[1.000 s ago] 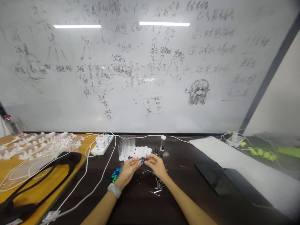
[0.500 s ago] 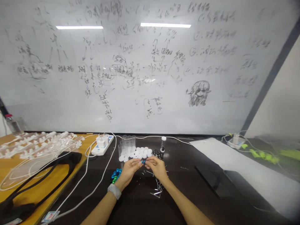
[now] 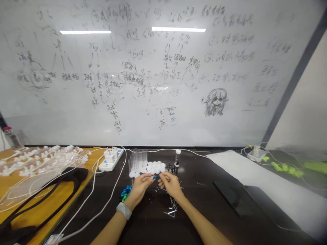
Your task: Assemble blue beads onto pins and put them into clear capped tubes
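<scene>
My left hand [image 3: 139, 189] and my right hand [image 3: 170, 183] meet over the dark table, fingertips pinched together. Between them sits a small blue bead [image 3: 154, 177], which the left fingers pinch; the right fingers close on something thin beside it that I cannot make out. A cluster of blue and green beads [image 3: 125, 193] lies just left of my left wrist. Thin metal pins [image 3: 173, 206] are scattered under and right of my right hand. Behind the hands stand clear tubes [image 3: 138, 158], white caps [image 3: 153, 167], black beads [image 3: 171, 167] and a capped vial [image 3: 177, 157].
A white power strip [image 3: 110, 159] with cables lies at the left, by an orange table [image 3: 38, 204] with white plastic parts and a black strap. A dark tablet [image 3: 230, 195] and white sheet [image 3: 245, 170] lie at the right. A whiteboard fills the back.
Both hands stay joined at the bead, shifting only slightly; the view has tilted a little.
</scene>
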Motion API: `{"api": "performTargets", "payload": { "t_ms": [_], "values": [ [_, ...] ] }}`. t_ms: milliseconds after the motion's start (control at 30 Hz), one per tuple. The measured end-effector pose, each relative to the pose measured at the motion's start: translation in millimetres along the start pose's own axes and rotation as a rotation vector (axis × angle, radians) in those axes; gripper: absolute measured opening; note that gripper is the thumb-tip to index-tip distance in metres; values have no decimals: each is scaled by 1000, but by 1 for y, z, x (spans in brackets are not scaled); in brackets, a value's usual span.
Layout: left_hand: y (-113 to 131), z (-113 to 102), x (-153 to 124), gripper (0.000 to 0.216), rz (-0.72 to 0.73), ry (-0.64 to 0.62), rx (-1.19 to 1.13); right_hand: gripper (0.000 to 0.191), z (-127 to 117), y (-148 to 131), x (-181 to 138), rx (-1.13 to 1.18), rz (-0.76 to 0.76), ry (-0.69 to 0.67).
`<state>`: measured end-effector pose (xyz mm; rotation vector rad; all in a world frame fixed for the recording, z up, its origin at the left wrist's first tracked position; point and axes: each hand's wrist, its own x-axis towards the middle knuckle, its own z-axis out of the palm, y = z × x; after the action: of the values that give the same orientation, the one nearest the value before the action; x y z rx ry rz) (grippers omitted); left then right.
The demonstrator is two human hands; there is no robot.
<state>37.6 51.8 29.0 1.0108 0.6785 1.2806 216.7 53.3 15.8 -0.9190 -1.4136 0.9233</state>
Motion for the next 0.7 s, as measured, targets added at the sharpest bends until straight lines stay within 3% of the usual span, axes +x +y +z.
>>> {"api": "performTargets", "payload": {
  "t_ms": [400,567,700],
  "values": [
    [-1,0,2,34,7,5,-25,35,-5,-17,-7,-284,-137,-79],
    [1,2,0,33,3,-1,-28,47,-6,-17,-6,-313,-132,-81],
    [1,2,1,34,5,10,-22,34,-8,-18,-7,-298,-146,-96]
  ]
}}
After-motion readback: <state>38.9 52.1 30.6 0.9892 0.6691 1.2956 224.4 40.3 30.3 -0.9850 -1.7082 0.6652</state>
